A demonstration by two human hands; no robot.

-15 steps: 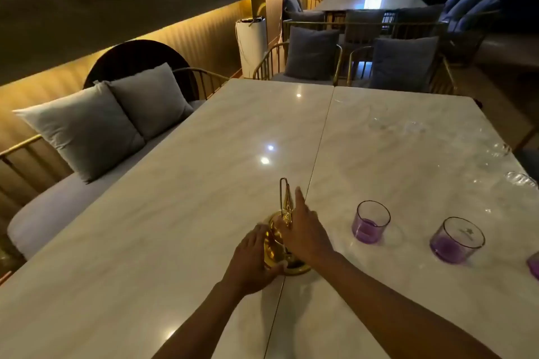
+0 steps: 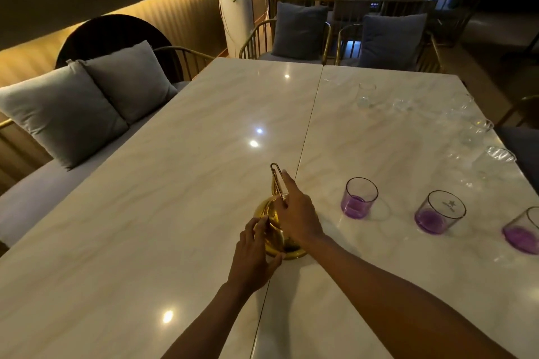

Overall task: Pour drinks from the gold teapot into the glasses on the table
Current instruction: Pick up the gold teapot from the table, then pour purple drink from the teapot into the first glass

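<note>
Two hands are on the gold teapot (image 2: 275,232), which stands near us on the marble table (image 2: 175,198), left of three purple-tinted glasses (image 2: 359,197). Our right hand (image 2: 297,214) grips its tall looped handle, our left hand (image 2: 253,253) cups its round, shiny body — we'd lift steadily, supporting it before tipping.

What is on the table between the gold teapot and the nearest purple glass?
Nothing: in the head view, only bare marble table separates the gold teapot from the nearest purple glass. The right hand rests on the teapot's handle side.
</note>
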